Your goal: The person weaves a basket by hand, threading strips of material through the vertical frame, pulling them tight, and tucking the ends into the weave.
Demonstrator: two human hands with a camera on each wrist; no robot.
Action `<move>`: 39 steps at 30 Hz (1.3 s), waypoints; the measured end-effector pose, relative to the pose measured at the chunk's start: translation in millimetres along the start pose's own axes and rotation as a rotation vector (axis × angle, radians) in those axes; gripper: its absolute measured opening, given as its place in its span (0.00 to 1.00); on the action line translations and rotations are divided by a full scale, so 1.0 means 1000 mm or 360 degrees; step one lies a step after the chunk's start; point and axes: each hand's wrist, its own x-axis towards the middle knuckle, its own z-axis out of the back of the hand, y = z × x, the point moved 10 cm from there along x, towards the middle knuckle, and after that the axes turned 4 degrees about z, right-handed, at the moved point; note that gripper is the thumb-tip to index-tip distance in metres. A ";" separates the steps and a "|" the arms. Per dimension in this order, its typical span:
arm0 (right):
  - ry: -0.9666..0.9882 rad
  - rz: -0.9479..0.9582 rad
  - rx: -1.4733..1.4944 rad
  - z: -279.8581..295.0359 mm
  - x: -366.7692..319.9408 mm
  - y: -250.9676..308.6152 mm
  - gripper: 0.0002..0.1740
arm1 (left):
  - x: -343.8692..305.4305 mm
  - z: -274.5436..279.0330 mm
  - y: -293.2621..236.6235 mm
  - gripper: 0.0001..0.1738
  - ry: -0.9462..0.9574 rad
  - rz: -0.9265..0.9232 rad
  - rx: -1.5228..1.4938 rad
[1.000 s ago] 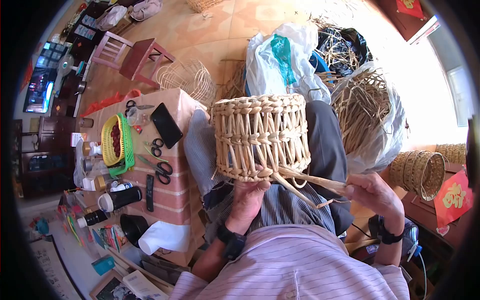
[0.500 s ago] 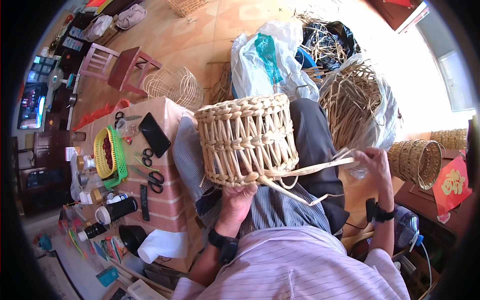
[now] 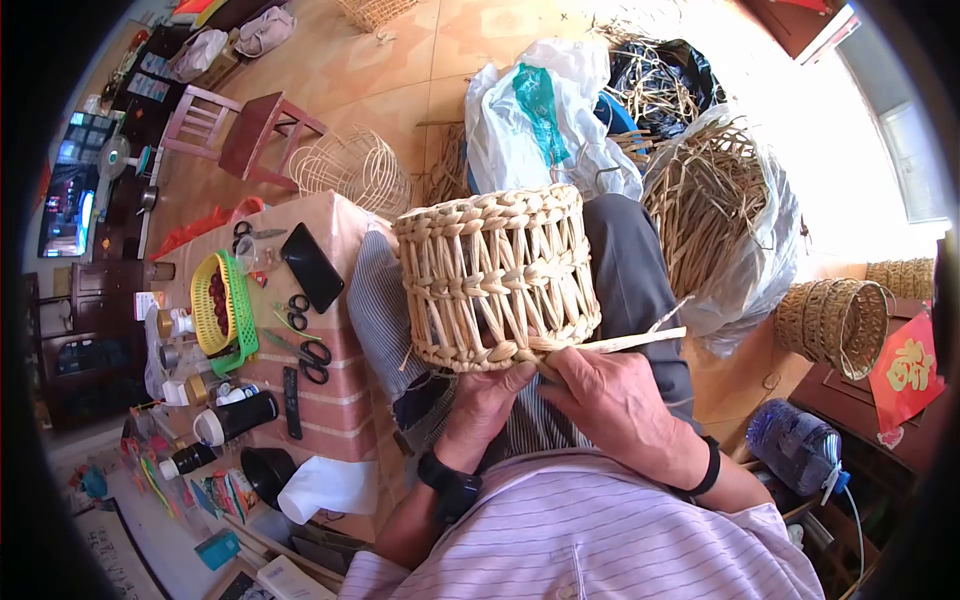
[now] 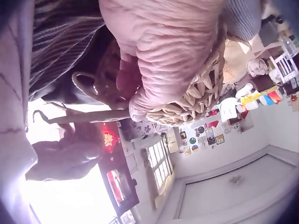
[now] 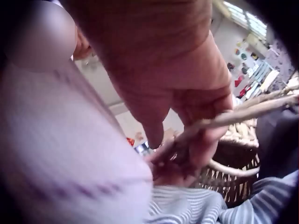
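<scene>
A woven straw basket [image 3: 500,275] with an openwork side rests on the person's lap in the head view. The left hand [image 3: 482,402] grips its near rim, thumb on the braid and fingers underneath; in the left wrist view the braided rim [image 4: 187,105] shows beside the palm. Against the left thumb, the right hand [image 3: 625,405] pinches a straw strand at the rim. Two loose strand ends [image 3: 640,340] stick out to the right above that hand. In the right wrist view the strand [image 5: 252,112] runs across the curled fingers.
Left of the lap, a table [image 3: 335,420] carries scissors [image 3: 315,362], a black phone [image 3: 311,268], a yellow basket [image 3: 210,300] and a black bottle [image 3: 240,418]. Bagged straw [image 3: 705,210] lies ahead right. Finished baskets [image 3: 835,320] and a water jug [image 3: 795,445] stand at the right.
The right hand has come in from the far right, where it pulled the strands out, to the rim beside the left thumb. The left hand keeps its grip on the basket.
</scene>
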 end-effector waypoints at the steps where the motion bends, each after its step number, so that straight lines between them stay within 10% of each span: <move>1: 0.0016 0.0012 0.0009 0.003 0.004 0.001 0.15 | 0.000 0.003 0.002 0.32 -0.0001 0.0004 0.0022; 20: -0.0158 -0.0125 -0.0399 0.000 0.052 -0.006 0.12 | 0.005 0.009 0.007 0.31 0.0027 0.0002 -0.0079; 23: -0.0182 -0.0048 -0.0467 0.001 0.056 0.007 0.11 | 0.011 0.031 0.015 0.30 -0.0043 -0.0084 0.0300; 26: -0.0057 0.0062 -0.0396 -0.006 0.049 0.011 0.12 | 0.009 0.021 -0.001 0.29 -0.0053 -0.0283 0.1730; 30: 0.0080 0.0033 -0.0259 -0.010 0.033 0.009 0.16 | 0.007 0.023 -0.001 0.28 -0.0052 -0.0536 0.2076; 35: -0.0006 0.0005 -0.0263 -0.006 0.040 0.009 0.17 | 0.026 0.035 0.021 0.29 -0.0024 -0.0048 0.1266; 39: -0.0260 -0.0092 -0.0196 0.003 0.054 0.004 0.10 | 0.033 0.032 0.025 0.29 -0.0005 -0.0314 0.2058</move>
